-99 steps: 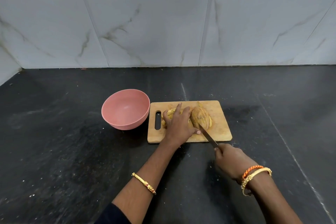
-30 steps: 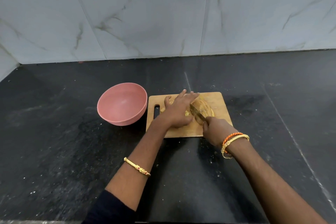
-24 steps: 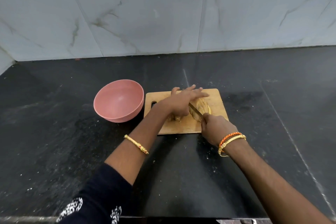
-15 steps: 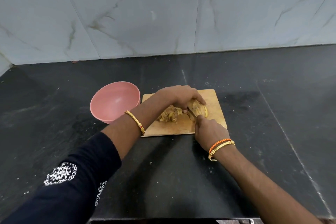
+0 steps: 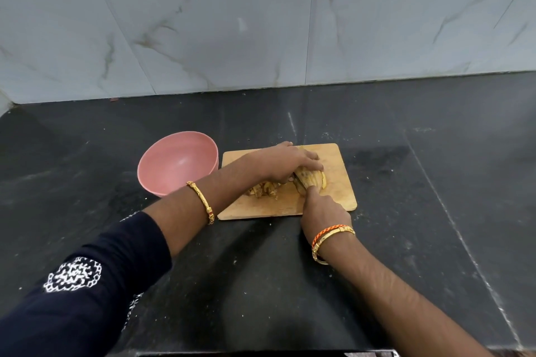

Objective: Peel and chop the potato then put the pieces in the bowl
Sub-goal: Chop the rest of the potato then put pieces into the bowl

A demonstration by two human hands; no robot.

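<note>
Starting at the left, the pink bowl (image 5: 177, 164) sits on the dark tabletop (image 5: 87, 153) just beside the wooden chopping board (image 5: 339, 182), and I can see no potato in it, so nothing has been moved across yet. Next comes my left hand (image 5: 285, 161), reaching over the board with its fingers (image 5: 314, 165) curled down over the top of the potato (image 5: 311, 180) to pin it; under my wrist lies a small heap of cut pieces (image 5: 262, 190) on the board. The uncut part of the potato lies toward the right half of the board, and its skin looks partly dark and streaked, so I cannot say the peeling is clean. The knife (image 5: 298, 182) blade shows only as a short dark sliver at the near left end of the potato, with my right hand (image 5: 322, 209) clenched round the handle, which is hidden inside the grip, forefinger stretched forward toward the blade. To slice well from here, I judge I should keep my left fingertips tucked back from the edge, press straight down rather than sawing sideways, and shuffle the holding hand rightward after each cut so slices stay even. The risk I see is the rounded potato rolling under pressure, so a flat face down would steady it. The pieces should be gathered only once the knife is down.
</note>
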